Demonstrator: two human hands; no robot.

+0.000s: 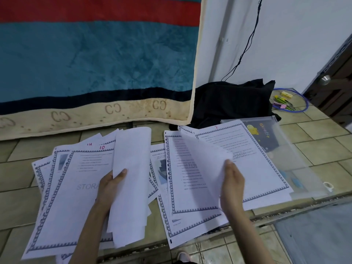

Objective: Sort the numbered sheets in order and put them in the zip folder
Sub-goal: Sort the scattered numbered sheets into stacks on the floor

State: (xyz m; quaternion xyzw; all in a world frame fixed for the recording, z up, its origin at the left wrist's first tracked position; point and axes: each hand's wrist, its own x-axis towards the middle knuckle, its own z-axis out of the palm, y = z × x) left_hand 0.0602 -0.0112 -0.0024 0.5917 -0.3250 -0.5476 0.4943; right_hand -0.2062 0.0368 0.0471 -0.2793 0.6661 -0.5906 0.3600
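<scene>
While left hand [111,184] grips sheets [131,180], right hand [231,184] lifts one.

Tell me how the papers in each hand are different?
The left hand grips a bundle of sheets held upright, blank backs showing. The right hand holds just a single sheet, curled over and slanting above the floor pile. The bundle of sheets looks thick; the single sheet looks thin, and print below shows through it. Both are white paper with no number visible on the side we see.
</scene>
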